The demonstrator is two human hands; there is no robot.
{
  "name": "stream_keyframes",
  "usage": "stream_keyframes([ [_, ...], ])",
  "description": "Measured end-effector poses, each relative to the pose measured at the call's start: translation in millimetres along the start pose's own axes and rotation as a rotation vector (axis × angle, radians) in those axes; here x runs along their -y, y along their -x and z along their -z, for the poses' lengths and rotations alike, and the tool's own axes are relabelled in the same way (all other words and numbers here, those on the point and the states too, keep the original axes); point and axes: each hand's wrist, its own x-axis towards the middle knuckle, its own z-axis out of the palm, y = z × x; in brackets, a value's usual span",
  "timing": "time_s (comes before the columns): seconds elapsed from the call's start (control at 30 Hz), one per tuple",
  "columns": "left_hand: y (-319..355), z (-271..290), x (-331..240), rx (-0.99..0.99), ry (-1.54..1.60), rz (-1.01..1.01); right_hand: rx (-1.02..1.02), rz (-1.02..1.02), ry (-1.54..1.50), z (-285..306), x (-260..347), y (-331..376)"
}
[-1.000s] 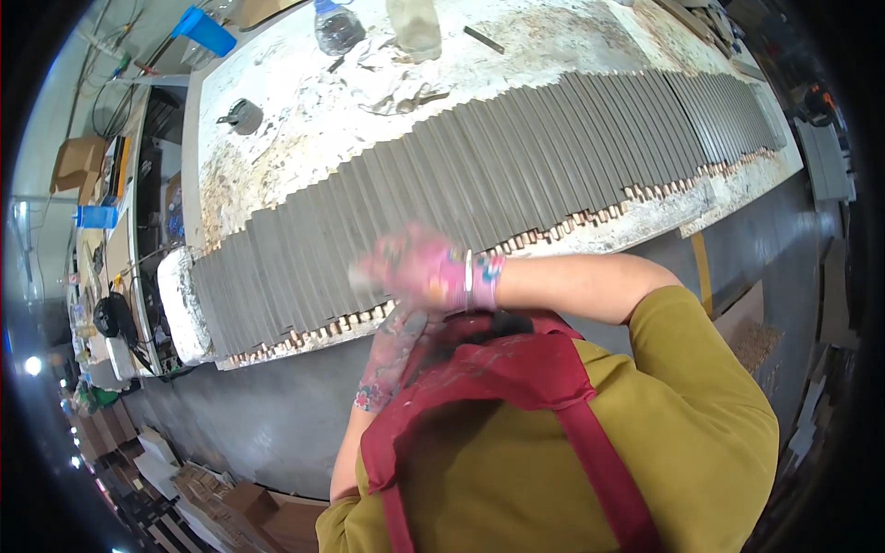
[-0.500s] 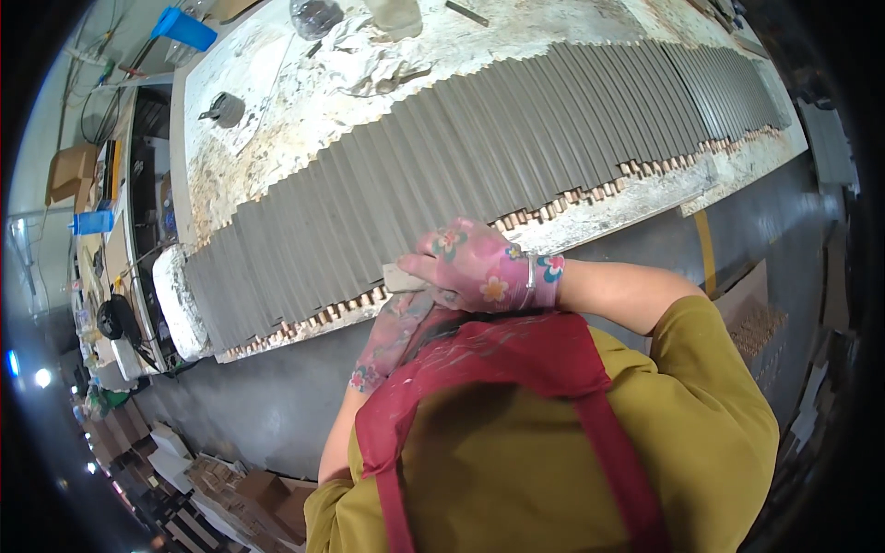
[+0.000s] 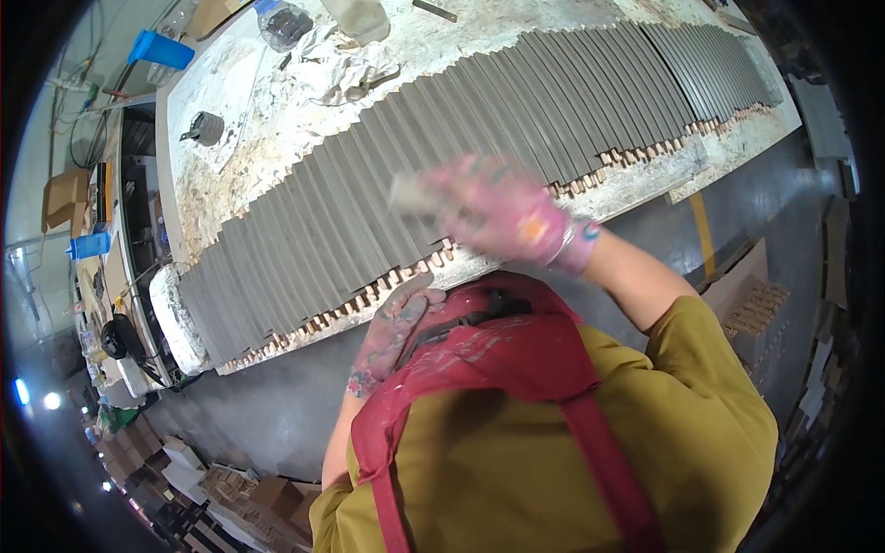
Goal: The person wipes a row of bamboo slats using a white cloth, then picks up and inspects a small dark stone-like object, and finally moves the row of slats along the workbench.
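A long row of grey-painted wooden slats (image 3: 387,194) lies side by side across a stained white workbench (image 3: 258,120). My right hand (image 3: 502,217), in a pink paint-spotted glove, is blurred with motion above the slats' near ends and grips a small pale block (image 3: 410,195). My left hand (image 3: 392,332), also in a paint-spotted glove, hangs by my red apron just below the bench's front edge, holding nothing that I can see.
On the bench's far side lie a crumpled rag (image 3: 336,69), a plastic bottle (image 3: 281,23) and a small grey can (image 3: 205,129). A cluttered side shelf (image 3: 101,276) stands at left. Stacked boxes (image 3: 756,313) rest on the grey floor at right.
My right hand rose from my chest and swung right and forward over the slats, still holding the pale block. My left hand stayed low by the apron.
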Motion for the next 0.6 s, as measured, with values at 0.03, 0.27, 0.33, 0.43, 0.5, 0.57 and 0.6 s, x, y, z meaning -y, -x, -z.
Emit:
stream_keyframes([
  [0.03, 1.9, -6.0, -3.2, -0.008, -0.002, -0.009, -0.338, 0.274, 0.281, 4.0, -29.9, 10.3],
  [0.27, -11.5, -20.5, -1.0, 0.054, 0.175, 0.087, -0.098, -0.077, 0.230, 0.7, -16.9, 59.1],
  [0.33, -20.9, -9.5, 12.5, 0.156, 0.116, 0.024, -0.058, 0.024, 0.165, -1.9, -4.7, 66.9],
  [0.43, -31.6, -4.1, 18.4, 0.087, -0.018, 0.083, -0.239, -0.201, -0.022, 6.8, -17.4, 54.7],
  [0.5, -37.8, 12.5, 46.6, 0.158, 0.114, -0.012, -0.268, -0.178, 0.217, 4.8, -26.0, 52.8],
  [0.57, -35.6, 15.8, 49.9, 0.270, 0.295, -0.078, -0.216, -0.015, 0.311, -9.5, -21.4, 65.8],
  [0.6, -30.9, 12.5, 45.2, 0.286, 0.353, -0.075, -0.137, 0.011, 0.268, -12.6, -8.2, 73.5],
])
